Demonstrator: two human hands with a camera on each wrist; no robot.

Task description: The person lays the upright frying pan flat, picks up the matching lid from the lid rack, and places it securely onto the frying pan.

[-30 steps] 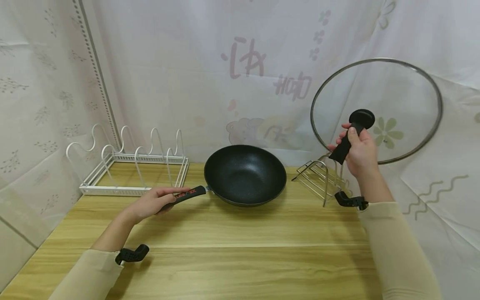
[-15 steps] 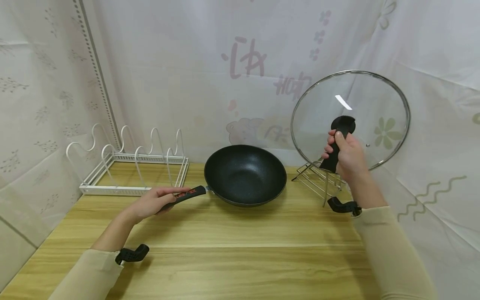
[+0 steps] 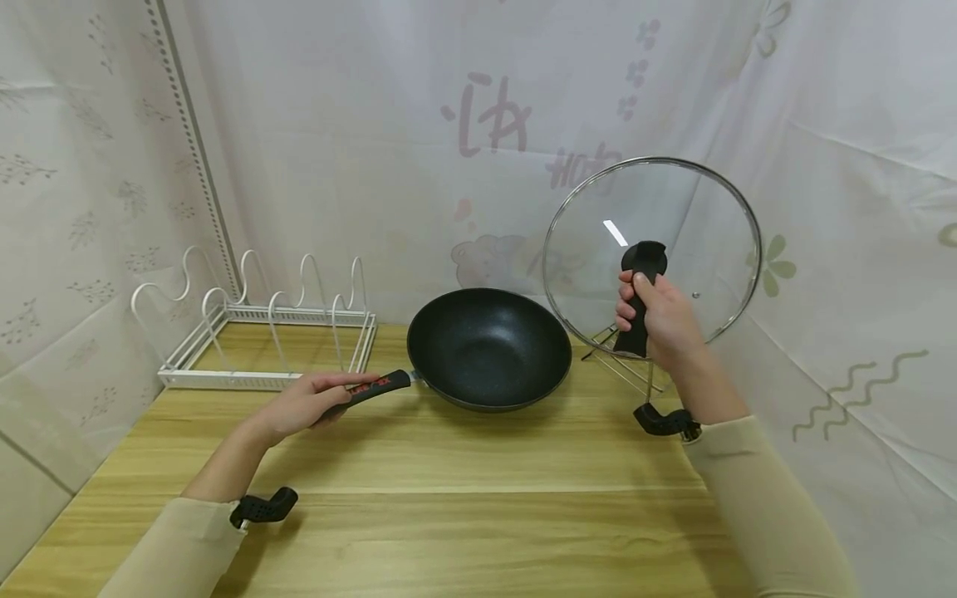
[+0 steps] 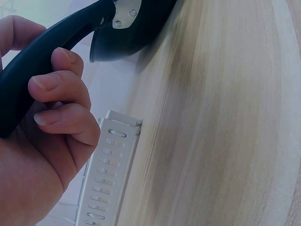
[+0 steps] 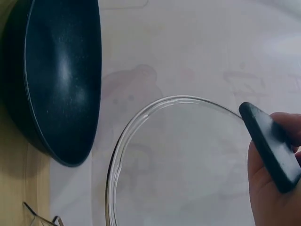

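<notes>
A black wok stands on the wooden table, its long handle pointing to the left. My left hand holds that handle; in the left wrist view the fingers curl up round it from below. My right hand grips the black handle of a round glass lid with a metal rim. The lid is held up in the air, tilted nearly upright, to the right of the wok. In the right wrist view the lid's rim is apart from the wok.
Left of the wok stands a white wire rack with several curved dividers. A small metal wire rack sits behind the lid and right arm, partly hidden. Patterned white cloth hangs behind the wooden table.
My right hand has carried the lid to the left and lower, closer to the wok. The left hand and the wok have stayed in place.
</notes>
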